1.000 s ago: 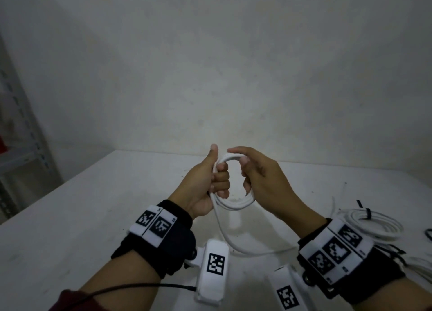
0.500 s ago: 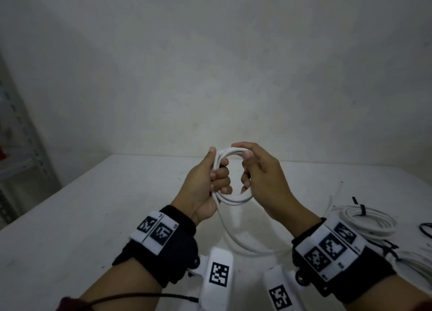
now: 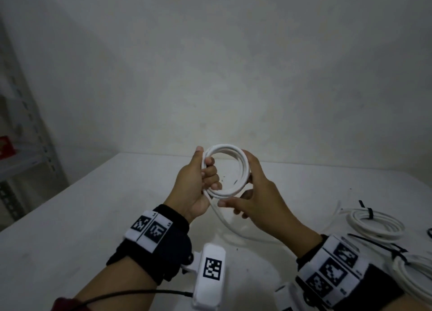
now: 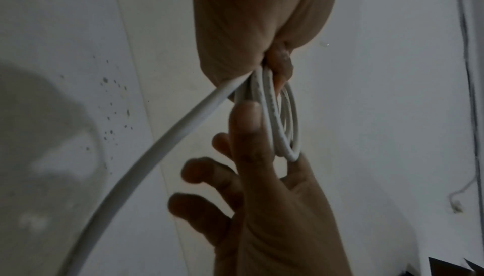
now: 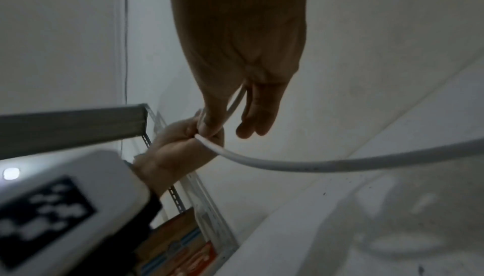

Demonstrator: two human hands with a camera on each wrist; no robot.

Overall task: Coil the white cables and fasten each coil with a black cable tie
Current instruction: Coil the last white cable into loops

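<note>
Above the table I hold up a white cable coil (image 3: 243, 168) of several loops, its ring facing me. My left hand (image 3: 198, 182) grips its left side, fingers curled through the ring and thumb upright. My right hand (image 3: 254, 200) cradles the right and lower side with straight, spread fingers and the thumb pointing left. The coil (image 4: 282, 127) sits in the web between that thumb and forefinger. A loose cable tail (image 3: 224, 221) drops from the left fist to the table, also seen as the tail (image 5: 340, 164) in the right wrist view.
Two tied white coils (image 3: 376, 224) (image 3: 411, 278) lie at the table's right, with a loose black cable tie (image 3: 374, 243) between them. A metal shelf rack (image 3: 23, 147) stands left of the white table (image 3: 70, 217). A plain wall is close behind.
Both hands lifted the coil and turned its ring toward me. My right hand left the top of the loop, slid to the right side and spread its fingers.
</note>
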